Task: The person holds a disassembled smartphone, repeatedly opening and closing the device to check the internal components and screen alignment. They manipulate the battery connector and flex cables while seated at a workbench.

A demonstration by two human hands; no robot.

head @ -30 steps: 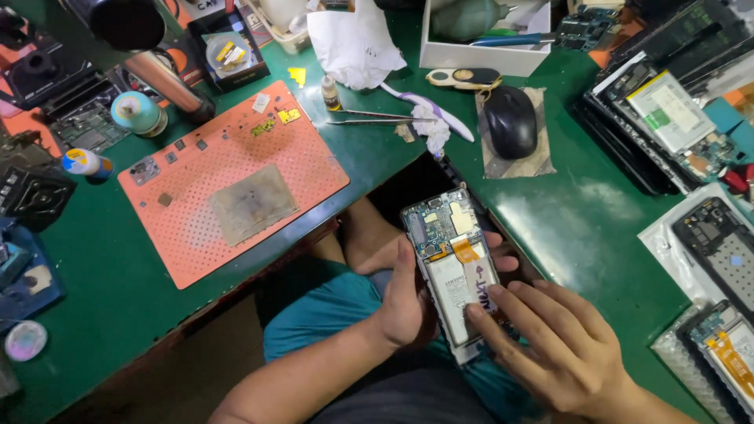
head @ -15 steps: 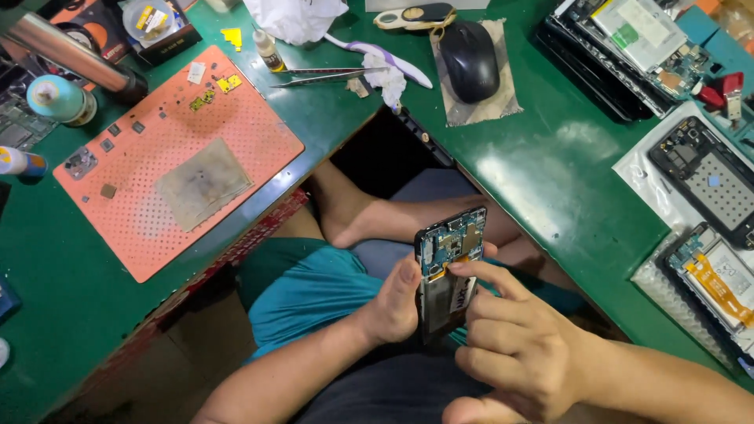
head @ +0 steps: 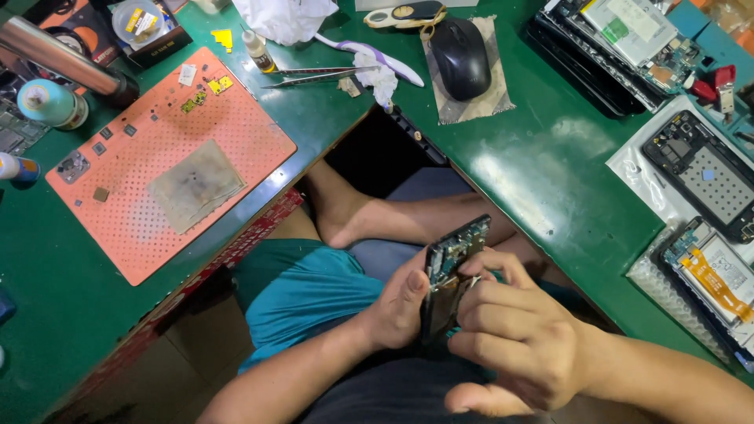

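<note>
You hold an opened smartphone (head: 450, 271) over your lap, below the edge of the green table. Its back cover is off, so you see the dark circuit board with small metal parts at the upper end and a copper-coloured patch lower down. It stands nearly on edge, tilted with the top end pointing up and to the right. The lower end is hidden, so its full outline cannot be told.
</note>
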